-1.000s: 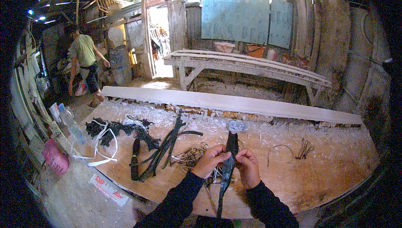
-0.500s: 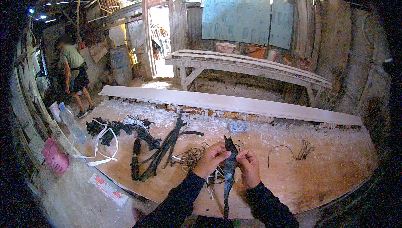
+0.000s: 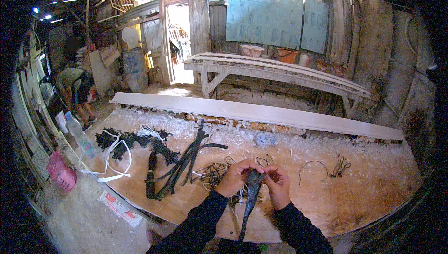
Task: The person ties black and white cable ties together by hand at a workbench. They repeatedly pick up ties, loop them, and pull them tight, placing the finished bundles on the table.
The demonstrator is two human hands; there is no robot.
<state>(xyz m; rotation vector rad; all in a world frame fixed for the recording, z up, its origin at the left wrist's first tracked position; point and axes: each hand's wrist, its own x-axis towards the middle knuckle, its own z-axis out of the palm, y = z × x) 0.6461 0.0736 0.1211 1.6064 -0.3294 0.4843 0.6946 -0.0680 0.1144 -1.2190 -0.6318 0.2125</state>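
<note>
Between my two hands hangs a dark, flat, tapering strip (image 3: 252, 195), its narrow tail pointing down toward the table's near edge. My left hand (image 3: 237, 175) pinches its wide upper end from the left. Close against it, my right hand (image 3: 278, 186) pinches the same end from the right, fingertips nearly meeting. Beneath my left hand lies a tangle of thin dark and white cords (image 3: 215, 172), partly hidden. Further left are long black strips (image 3: 184, 165), a dark stick-like tool (image 3: 151, 177) and bundles of black cord (image 3: 164, 153).
A long white-coated board (image 3: 252, 113) runs along the table's back. White straps (image 3: 108, 161), a plastic bottle (image 3: 79, 135) and a pink bag (image 3: 62, 172) are at left. Small wire loops (image 3: 340, 166) lie right. Behind stands a bench (image 3: 280, 71); a person (image 3: 74, 83) bends over far left.
My hands have come together at the strip's top end, and its pointed tip no longer shows above them. Its tail has swung left. The person at far left has bent down.
</note>
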